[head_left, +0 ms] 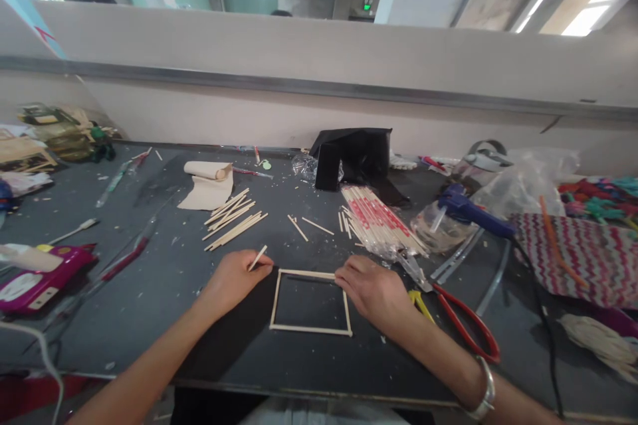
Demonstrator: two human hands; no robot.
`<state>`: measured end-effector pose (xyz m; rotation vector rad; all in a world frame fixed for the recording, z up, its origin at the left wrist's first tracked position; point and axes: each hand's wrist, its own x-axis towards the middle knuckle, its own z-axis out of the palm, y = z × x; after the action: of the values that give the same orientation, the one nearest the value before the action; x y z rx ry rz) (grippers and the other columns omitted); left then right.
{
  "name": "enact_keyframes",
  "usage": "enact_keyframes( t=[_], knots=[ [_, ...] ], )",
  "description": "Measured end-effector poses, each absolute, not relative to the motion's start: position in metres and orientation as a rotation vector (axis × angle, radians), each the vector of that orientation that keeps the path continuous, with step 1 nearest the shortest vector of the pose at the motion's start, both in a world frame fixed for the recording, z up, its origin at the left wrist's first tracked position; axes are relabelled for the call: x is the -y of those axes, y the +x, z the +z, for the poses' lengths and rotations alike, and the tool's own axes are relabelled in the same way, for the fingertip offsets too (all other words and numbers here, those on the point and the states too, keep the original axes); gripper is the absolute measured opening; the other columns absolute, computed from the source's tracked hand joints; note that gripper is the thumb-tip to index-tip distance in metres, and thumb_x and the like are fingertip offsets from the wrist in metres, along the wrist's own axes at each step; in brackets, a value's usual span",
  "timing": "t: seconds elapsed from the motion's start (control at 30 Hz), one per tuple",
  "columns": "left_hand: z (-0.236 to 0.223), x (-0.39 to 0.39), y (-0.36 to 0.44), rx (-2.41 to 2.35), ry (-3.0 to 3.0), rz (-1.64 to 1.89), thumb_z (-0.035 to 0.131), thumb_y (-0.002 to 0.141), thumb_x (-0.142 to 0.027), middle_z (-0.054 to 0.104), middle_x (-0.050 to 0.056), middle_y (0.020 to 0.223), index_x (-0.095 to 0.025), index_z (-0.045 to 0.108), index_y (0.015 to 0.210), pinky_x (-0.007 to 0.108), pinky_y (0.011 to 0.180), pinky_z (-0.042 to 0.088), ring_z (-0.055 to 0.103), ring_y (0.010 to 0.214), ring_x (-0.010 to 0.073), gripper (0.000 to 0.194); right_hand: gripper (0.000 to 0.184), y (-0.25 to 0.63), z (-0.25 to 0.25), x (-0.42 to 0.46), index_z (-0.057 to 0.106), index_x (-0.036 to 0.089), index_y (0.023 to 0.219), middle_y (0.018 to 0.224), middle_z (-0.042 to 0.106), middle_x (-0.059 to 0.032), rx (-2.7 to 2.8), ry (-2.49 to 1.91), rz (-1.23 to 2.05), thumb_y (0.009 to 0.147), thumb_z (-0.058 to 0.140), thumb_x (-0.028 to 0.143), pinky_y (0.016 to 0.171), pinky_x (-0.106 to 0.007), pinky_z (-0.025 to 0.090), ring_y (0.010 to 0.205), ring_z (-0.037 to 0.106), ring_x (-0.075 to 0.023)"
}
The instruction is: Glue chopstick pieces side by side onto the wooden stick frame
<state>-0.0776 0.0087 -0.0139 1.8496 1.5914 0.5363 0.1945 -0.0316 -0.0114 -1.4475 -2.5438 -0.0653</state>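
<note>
Currently: left hand (244,277) pinches a short stick (258,257) | right hand (371,284) touches rectangular stick frame (311,330), grip unclear

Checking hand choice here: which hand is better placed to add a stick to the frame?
Probably the left hand: it holds a stick near the frame, while the right hand touches a far corner.

The left hand (242,279) is loosely curled, thumb and forefinger pinched. Level with it and well apart, the right hand (371,285) shows its back, its bent fingers pointing toward the left hand. Behind the hands, the bare left forearm (169,342) and right forearm (438,355) slant inward.
</note>
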Motion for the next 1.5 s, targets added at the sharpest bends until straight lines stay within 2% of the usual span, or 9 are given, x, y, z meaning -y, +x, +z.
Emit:
enact_keyframes(
  t=[0.63, 0.87, 1.03, 1.27, 1.5],
  knots=[
    [-0.014, -0.002, -0.07, -1.526, 1.977, 0.445, 0.049, 0.081, -0.039, 0.07, 0.002, 0.082, -0.023, 0.072, 0.083, 0.026, 0.067, 0.042, 0.064, 0.076, 0.0188, 0.029, 0.015, 0.19, -0.013, 0.032, 0.063, 0.019, 0.079, 0.08, 0.06, -0.0035, 2.579, -1.447, -0.147, 0.09, 0.053, 0.017, 0.064, -0.027, 0.036, 0.079, 0.055, -0.0175],
    [-0.012, 0.0, -0.066, -1.564, 1.959, 0.45, 0.052, 0.079, -0.037, 0.07, 0.002, 0.081, -0.023, 0.072, 0.08, 0.026, 0.067, 0.043, 0.064, 0.076, 0.0196, 0.025, 0.016, 0.191, -0.013, 0.032, 0.063, 0.019, 0.081, 0.08, 0.06, -0.0033, 2.534, -1.438, -0.152, 0.091, 0.051, 0.02, 0.065, -0.027, 0.037, 0.079, 0.056, -0.0172],
    [-0.011, 0.003, -0.066, -1.604, 1.976, 0.419, 0.051, 0.079, -0.037, 0.07, 0.002, 0.08, -0.022, 0.072, 0.081, 0.026, 0.066, 0.043, 0.064, 0.075, 0.0195, 0.026, 0.018, 0.204, -0.011, 0.04, 0.064, 0.021, 0.09, 0.082, 0.062, -0.0022, 2.397, -1.498, -0.047, 0.094, 0.047, 0.024, 0.069, -0.026, 0.039, 0.081, 0.058, -0.0166],
    [-0.013, 0.006, -0.063, -1.645, 2.009, 0.414, 0.05, 0.081, -0.037, 0.07, 0.003, 0.085, -0.021, 0.071, 0.083, 0.027, 0.07, 0.043, 0.064, 0.08, 0.0197, 0.026, 0.014, 0.213, -0.024, 0.055, 0.066, 0.021, 0.091, 0.085, 0.067, -0.002, 2.189, -1.681, 0.054, 0.091, 0.052, 0.023, 0.07, -0.026, 0.043, 0.08, 0.063, -0.0171],
    [-0.012, 0.007, -0.062, -1.678, 2.005, 0.41, 0.05, 0.082, -0.038, 0.071, 0.003, 0.088, -0.021, 0.07, 0.081, 0.028, 0.071, 0.043, 0.065, 0.084, 0.0208, 0.026, 0.016, 0.206, -0.02, 0.047, 0.068, 0.021, 0.091, 0.085, 0.068, -0.0026, 2.213, -1.732, 0.183, 0.09, 0.053, 0.023, 0.07, -0.025, 0.044, 0.081, 0.065, -0.0168]
  ],
)
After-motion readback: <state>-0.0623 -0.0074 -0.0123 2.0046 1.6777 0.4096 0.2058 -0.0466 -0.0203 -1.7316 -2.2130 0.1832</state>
